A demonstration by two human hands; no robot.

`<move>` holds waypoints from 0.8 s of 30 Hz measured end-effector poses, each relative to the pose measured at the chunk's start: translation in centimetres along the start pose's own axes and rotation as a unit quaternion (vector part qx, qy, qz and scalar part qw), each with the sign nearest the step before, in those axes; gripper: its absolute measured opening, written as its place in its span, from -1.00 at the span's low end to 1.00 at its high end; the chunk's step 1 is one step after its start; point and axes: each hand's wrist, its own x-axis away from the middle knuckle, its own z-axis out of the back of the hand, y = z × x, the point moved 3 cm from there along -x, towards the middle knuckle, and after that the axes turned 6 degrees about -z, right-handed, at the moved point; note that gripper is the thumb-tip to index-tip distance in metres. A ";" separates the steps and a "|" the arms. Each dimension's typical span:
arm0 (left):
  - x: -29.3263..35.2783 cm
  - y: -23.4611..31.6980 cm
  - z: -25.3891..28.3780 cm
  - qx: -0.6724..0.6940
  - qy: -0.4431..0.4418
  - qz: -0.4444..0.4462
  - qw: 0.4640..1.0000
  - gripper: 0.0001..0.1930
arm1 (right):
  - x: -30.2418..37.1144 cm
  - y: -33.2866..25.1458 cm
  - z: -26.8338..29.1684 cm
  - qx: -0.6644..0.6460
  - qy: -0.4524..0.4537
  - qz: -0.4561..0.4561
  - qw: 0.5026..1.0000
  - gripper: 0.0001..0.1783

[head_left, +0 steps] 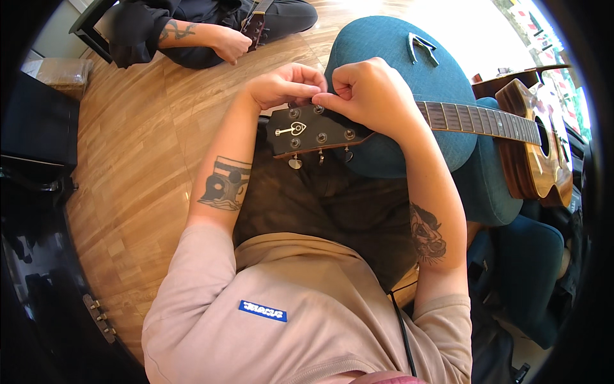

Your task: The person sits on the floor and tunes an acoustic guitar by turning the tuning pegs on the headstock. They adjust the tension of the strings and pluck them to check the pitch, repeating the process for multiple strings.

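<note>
An acoustic guitar (540,150) lies with its neck (476,120) across a blue padded seat (374,48) and its headstock (307,131) toward me. The dark headstock has a pale key-shaped inlay, metal posts and tuning pegs along its near edge. At its far edge, my left hand (281,86) has its fingers curled and pinched together. My right hand (374,96) meets it there, thumb and forefinger closed, covering part of the headstock and the start of the neck. What the fingertips hold is too small or hidden to make out.
A dark clamp-like tool, perhaps a capo (422,50), rests on the blue seat. At the upper left, another person's hand (231,45) is by a second guitar's headstock (254,27). Black glossy furniture (38,237) stands left on the wooden floor (128,211). More blue seats (527,269) are at right.
</note>
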 end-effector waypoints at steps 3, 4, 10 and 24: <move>0.5 0.3 0.0 -0.031 -0.011 -0.044 0.998 -0.78 | 0.0 0.1 -0.1 0.008 0.002 0.001 1.000 -0.59; 0.4 0.2 0.0 -0.049 -0.006 -0.059 0.997 -0.79 | 0.0 0.1 -0.1 0.008 0.006 0.004 1.000 -0.59; -0.2 -0.3 0.5 -0.101 0.007 -0.038 0.994 -0.82 | 0.0 -0.1 0.0 0.000 -0.003 -0.002 1.000 -0.61; 0.3 0.0 -0.1 -0.065 0.002 -0.026 0.998 -0.72 | 0.2 -0.1 0.3 0.001 -0.017 0.007 1.000 -0.65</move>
